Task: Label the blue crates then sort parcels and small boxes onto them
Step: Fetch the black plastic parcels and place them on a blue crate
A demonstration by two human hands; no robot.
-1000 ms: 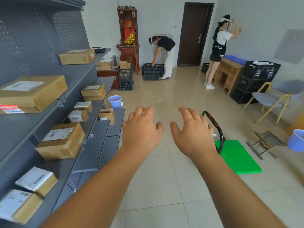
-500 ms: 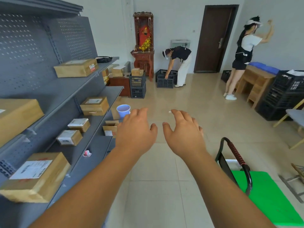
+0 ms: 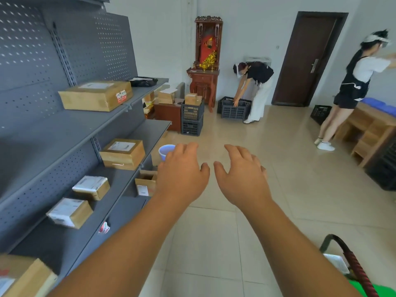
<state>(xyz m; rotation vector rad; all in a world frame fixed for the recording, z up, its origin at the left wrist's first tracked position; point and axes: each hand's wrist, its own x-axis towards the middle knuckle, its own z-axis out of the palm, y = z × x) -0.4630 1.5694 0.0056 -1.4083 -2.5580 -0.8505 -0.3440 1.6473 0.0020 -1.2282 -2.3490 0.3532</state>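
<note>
My left hand [image 3: 182, 176] and my right hand [image 3: 242, 179] are stretched out in front of me over the tiled floor, fingers relaxed and spread, holding nothing. On my left a grey metal shelf rack [image 3: 53, 133] carries cardboard parcels: a large box [image 3: 96, 95] on the upper shelf, a medium box [image 3: 123, 154] one level lower, and two small labelled boxes [image 3: 91, 187] [image 3: 69, 213] below it. An open small box [image 3: 146, 182] sits at the shelf end beside my left hand. Two dark stacked crates [image 3: 192, 117] stand far ahead; another dark crate [image 3: 235, 108] lies beyond them.
A green platform cart [image 3: 364, 290] with a red-wrapped handle [image 3: 355, 266] is at the bottom right. A blue bucket [image 3: 166, 151] stands on the floor ahead. One person bends over the far crate; another stands by a wooden desk [image 3: 368, 129] at the right. More black crates [image 3: 383, 168] sit at the right edge.
The view has swung up and left while I moved forward: the shelf boxes are closer, the green cart has slid to the bottom right corner. Both hands stay open and empty.
</note>
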